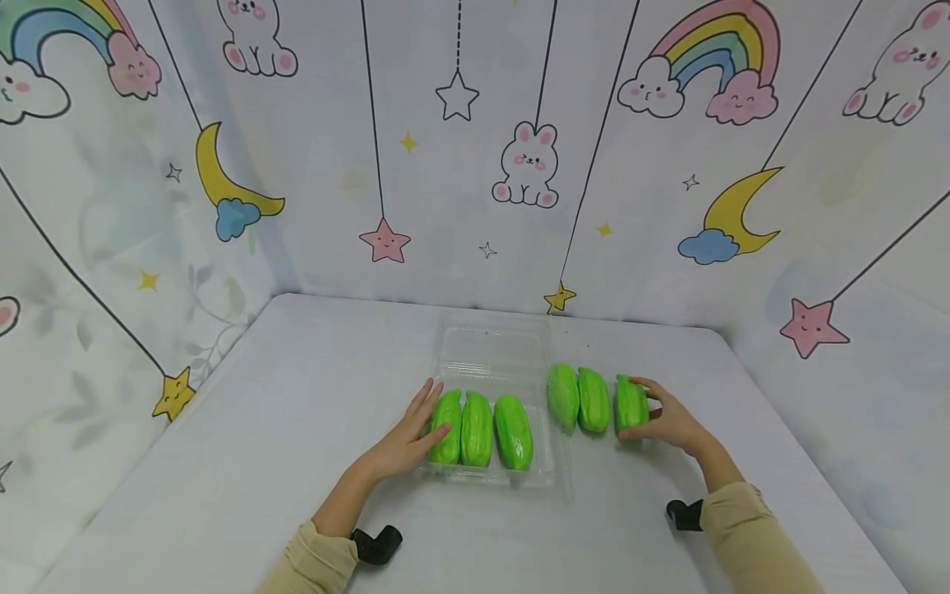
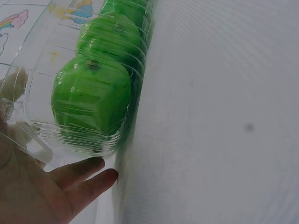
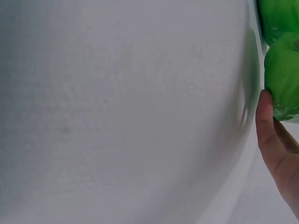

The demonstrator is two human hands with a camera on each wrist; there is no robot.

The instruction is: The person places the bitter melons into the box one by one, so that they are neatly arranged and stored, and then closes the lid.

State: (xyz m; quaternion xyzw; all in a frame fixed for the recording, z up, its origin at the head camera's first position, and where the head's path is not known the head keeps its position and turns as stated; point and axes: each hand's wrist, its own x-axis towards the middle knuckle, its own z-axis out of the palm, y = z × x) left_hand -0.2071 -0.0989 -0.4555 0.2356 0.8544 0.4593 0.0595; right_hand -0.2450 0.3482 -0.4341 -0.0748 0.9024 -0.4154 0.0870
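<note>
Three bright green, elongated, ridged vegetables [image 1: 477, 429] lie side by side in a clear plastic clamshell box [image 1: 545, 450]. My left hand [image 1: 401, 441] rests against the box's left side, fingers fairly straight and thumb spread over the front left corner. In the left wrist view, fingertips [image 2: 96, 184] touch near the box's ribbed end, and the vegetables' rounded ends [image 2: 93, 95] show through the plastic. My right hand [image 1: 664, 417] pinches a similar green vegetable [image 1: 632, 406] on the table, between thumb and fingers. The right wrist view shows this hand [image 3: 280, 154] only partly, at its edge.
Two more green vegetables [image 1: 594, 401] lie on the table right of the box, left of my right hand. The box's clear lid [image 1: 490, 346] is folded back behind it. A white table [image 1: 334, 355] meets a patterned cloth backdrop [image 1: 445, 181]. Black straps [image 1: 377, 545] are on both wrists.
</note>
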